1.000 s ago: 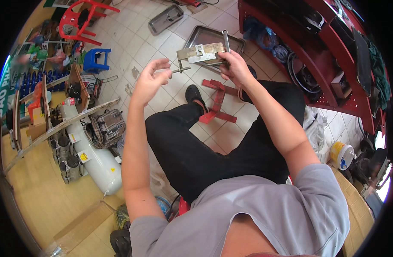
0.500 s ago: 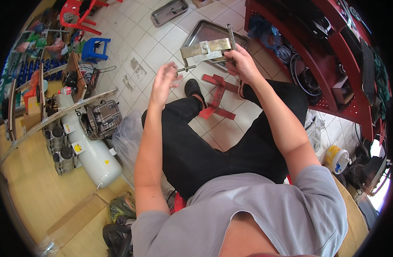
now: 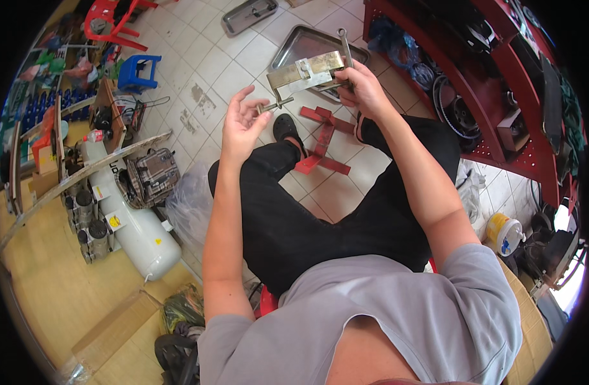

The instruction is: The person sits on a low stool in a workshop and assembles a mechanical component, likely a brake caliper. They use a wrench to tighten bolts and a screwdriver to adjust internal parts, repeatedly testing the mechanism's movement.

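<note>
The worn, silver-and-brass-toned rectangular metal bracket point(image 3: 306, 75) looks stiff and moderately heavy, best taken by its ends. It sits aloft, one end clasped in the right hand point(image 3: 362, 90); apart from that, the left hand point(image 3: 245, 125) meets its thin metal rod point(image 3: 279, 103) (whether gripping, I cannot tell).

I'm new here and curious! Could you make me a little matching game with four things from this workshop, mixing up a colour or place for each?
Things:
1. Wrench
2. Small stool
3. Cylindrical tank
4. Metal stand

Colours or places:
A. Red
B. Whitish
C. In the person's right hand
D. Blue

Right pairs: 1-C, 2-D, 3-B, 4-A
</note>
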Demonstrator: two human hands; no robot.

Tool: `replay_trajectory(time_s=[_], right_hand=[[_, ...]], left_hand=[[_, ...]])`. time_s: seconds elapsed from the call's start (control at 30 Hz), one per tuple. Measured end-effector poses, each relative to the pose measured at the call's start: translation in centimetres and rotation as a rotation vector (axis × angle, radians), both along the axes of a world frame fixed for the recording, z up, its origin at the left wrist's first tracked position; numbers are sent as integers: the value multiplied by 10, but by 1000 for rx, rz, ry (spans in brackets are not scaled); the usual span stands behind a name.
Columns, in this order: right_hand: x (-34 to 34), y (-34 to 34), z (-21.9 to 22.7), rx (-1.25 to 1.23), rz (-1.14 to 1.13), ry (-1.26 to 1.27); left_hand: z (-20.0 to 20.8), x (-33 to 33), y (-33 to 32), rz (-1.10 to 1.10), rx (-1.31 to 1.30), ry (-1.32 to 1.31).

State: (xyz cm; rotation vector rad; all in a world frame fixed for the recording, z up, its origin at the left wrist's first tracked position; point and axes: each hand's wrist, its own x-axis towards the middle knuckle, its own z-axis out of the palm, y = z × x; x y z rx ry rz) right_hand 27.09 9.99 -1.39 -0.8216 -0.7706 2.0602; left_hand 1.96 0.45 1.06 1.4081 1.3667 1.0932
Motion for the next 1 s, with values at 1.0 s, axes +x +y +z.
replay_trajectory(time_s=[1.0], right_hand=[[4,1,6,-14,-27,16]], left_hand=[[-3,-6,-5,38,-46,-87]])
